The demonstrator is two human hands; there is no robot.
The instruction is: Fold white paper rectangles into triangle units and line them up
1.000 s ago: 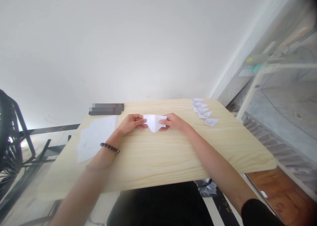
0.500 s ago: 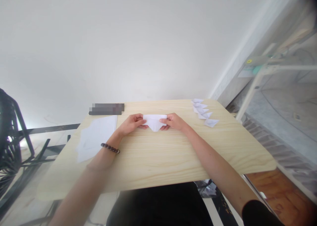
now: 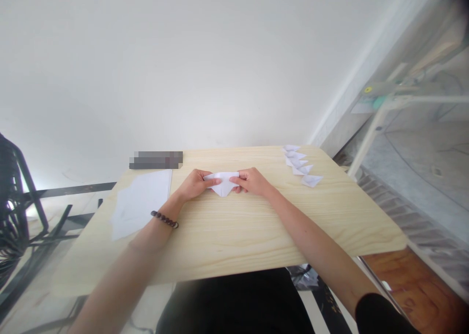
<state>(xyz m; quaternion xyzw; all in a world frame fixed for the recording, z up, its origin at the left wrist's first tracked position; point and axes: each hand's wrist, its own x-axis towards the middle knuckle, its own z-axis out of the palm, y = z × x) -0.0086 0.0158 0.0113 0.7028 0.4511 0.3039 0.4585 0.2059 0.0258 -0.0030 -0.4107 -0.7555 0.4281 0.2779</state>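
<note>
A folded white paper [image 3: 224, 187] is held between both hands over the middle of the wooden table [image 3: 234, 241]. Its upper edge is nearly straight, and its lower part narrows to a blunt point toward me. My left hand [image 3: 196, 183] grips its left end, thumb on the near face and fingers behind. My right hand [image 3: 252, 180] pinches the right end in the same manner. Some of the fingers are hidden behind the paper. On my left wrist is a bracelet of dark beads [image 3: 164, 219].
Several folded paper boats [image 3: 300, 162] form a slanting row at the table's back right. White paper sheets [image 3: 141, 199] lie on the left, partly under my left forearm. Behind them sits a blurred-out dark object [image 3: 157, 160]. A white wall [image 3: 234, 70] stands behind the table.
The paper has shifted slightly left. Its left end now slants to a point where it was square, and my left thumb reaches further onto it.
</note>
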